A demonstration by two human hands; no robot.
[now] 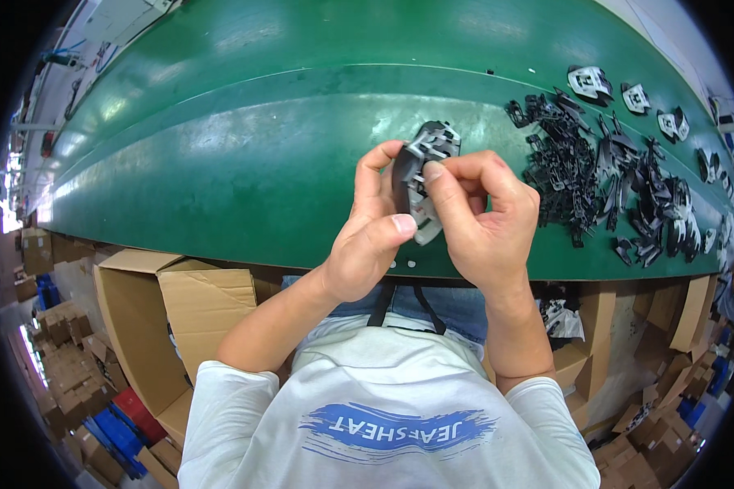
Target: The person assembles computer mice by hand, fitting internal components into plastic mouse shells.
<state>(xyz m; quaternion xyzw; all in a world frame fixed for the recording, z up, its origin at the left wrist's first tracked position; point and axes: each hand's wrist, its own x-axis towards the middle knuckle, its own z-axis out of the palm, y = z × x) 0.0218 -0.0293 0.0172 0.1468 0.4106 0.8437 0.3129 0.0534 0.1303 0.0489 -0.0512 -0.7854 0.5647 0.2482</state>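
Note:
Above the green table's near edge I hold a black and grey moulded plastic part (426,155), tilted nearly upright, its ribbed inner side facing right. My left hand (371,224) grips it from the left, with the thumb at its lower end and the fingers behind its dark outer side. My right hand (489,208) is closed, thumb and forefinger pinched against the middle of the part. Whether a small piece sits between those fingertips is hidden.
The green table (245,171) spreads ahead. To the right lies a heap of small black plastic pieces (563,171), with several grey-and-black parts (590,84) beyond it. Open cardboard boxes (139,326) stand below the table edge at left, and another box (597,334) at right.

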